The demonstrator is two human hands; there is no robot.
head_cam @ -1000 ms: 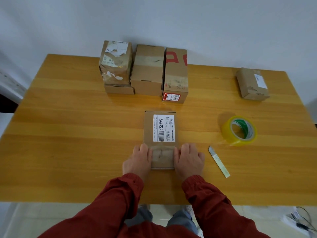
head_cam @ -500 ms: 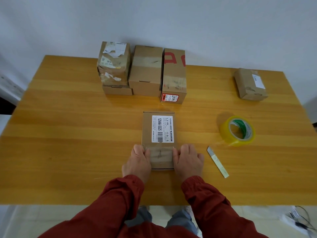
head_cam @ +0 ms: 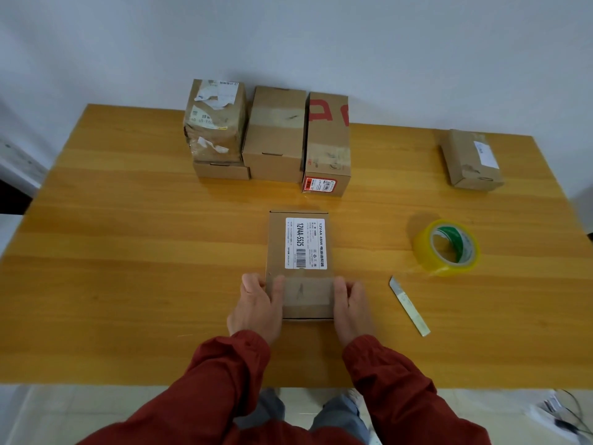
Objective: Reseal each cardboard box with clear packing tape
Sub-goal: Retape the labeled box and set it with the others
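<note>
— Condition of the box (head_cam: 300, 252)?
— Plain brown cardboard; it lies flat on the table (head_cam: 128, 252), near the front middle; a strip of clear tape (head_cam: 306, 292) crosses its near end.
— The hands?
— The left hand (head_cam: 256, 306) and right hand (head_cam: 351, 308) clasp its two sides, thumbs over the tape's ends; half a second ago both lay lower, knuckles up; the box has not moved.
— Markings?
— One white label (head_cam: 305, 243): "12V4A-5525", "12V4A 48W", a barcode; the smaller print is illegible.
</note>
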